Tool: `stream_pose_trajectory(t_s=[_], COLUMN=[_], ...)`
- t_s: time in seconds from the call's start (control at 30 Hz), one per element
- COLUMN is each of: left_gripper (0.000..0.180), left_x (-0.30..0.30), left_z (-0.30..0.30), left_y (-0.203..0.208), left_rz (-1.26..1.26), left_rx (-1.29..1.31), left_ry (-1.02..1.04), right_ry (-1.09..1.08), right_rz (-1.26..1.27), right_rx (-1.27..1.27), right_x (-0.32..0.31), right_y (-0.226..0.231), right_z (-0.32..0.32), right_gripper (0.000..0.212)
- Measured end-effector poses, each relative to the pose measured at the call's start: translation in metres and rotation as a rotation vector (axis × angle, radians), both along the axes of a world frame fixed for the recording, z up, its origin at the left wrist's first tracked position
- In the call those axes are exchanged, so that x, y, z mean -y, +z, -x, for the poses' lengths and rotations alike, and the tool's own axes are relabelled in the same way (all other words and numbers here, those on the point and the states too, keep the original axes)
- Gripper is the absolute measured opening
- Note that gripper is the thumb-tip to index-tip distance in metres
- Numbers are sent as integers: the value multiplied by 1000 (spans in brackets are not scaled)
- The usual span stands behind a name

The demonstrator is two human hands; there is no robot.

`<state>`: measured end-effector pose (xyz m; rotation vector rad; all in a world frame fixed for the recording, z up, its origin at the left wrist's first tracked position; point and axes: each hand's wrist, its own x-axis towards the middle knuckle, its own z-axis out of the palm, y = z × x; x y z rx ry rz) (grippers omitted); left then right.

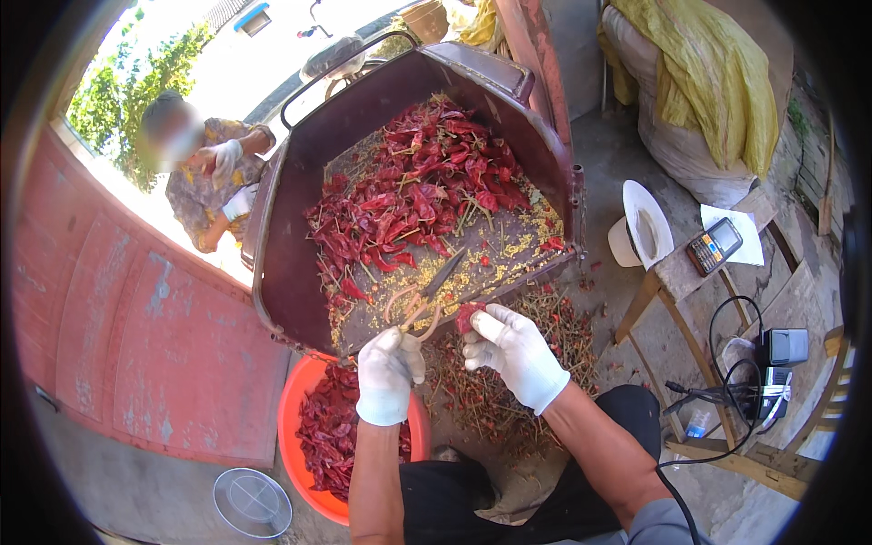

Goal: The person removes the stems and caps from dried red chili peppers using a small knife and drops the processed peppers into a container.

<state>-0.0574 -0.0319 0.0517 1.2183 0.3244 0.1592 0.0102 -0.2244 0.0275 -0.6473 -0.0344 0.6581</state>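
Both my hands wear white gloves and are in front of the cart's near edge. My right hand [518, 354] is closed, pinching a crumpled dried red chili [469, 317] at its fingertips. My left hand [389, 371] is also closed, with its fingertips beside the pale looped handles of a pair of scissors [440, 275]; what it pinches I cannot make out. The dark blades point away to the right over the cart bed. A heap of dried red chilies [422, 177] with stems lies in the dark metal cart [289, 236], among scattered yellow seeds.
Below my left hand stands an orange tub [289, 427] of chilies. Cut stems [490, 391] cover the floor by my legs. A round sieve [252, 502] lies at lower left. A handheld device [715, 246], a hat [640, 227] and cables are at right. Another person [204, 173] is beyond the cart.
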Motion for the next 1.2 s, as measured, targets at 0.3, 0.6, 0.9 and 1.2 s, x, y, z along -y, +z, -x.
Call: stream_pose_trajectory(t_s=[0.3, 0.6, 0.9, 1.2], left_gripper=[21, 39, 9, 18], left_x=[-58, -95, -83, 32], left_z=[-84, -177, -160, -69], left_y=[-39, -64, -63, -2], left_rz=[-1231, -1995, -1805, -520], left_rx=[-80, -127, 109, -46], left_ry=[134, -16, 134, -82], right_ry=[25, 174, 146, -64], right_rz=[323, 375, 433, 594], right_rx=[131, 178, 191, 268], right_x=[7, 6, -6, -21], right_y=[24, 21, 5, -4], right_z=[1, -9, -24, -29], right_gripper=[26, 24, 21, 45])
